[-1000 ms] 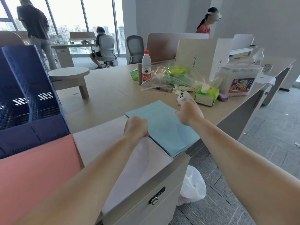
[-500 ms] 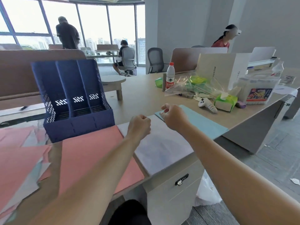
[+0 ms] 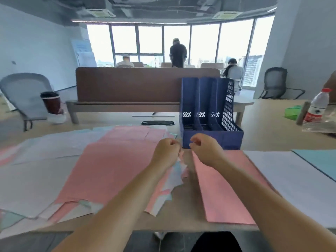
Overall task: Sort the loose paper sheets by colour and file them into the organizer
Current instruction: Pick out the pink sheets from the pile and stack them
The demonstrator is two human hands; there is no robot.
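Both hands hover with fingers curled; right hand [image 3: 206, 151] holds nothing that I can see; left hand [image 3: 166, 151] sits over the edge of the mixed pile [image 3: 112, 170], and I cannot tell whether it pinches a sheet. The organizer [image 3: 211, 137] stands just beyond the right hand, slots empty as far as I can see.

Step in hand, as I judge it: take the next sheet from the mixed pile left of the left hand. Best to lift one top sheet by its near corner, check the colour, then lay it square on its match; pink stack [image 3: 227, 193] lies under my right forearm, white stack [image 3: 294, 180] and blue stack [image 3: 321, 160] further right.

Versus half a second ago: hands were over the white stack, organizer off to their left; now they are over the gap between pile and pink stack.
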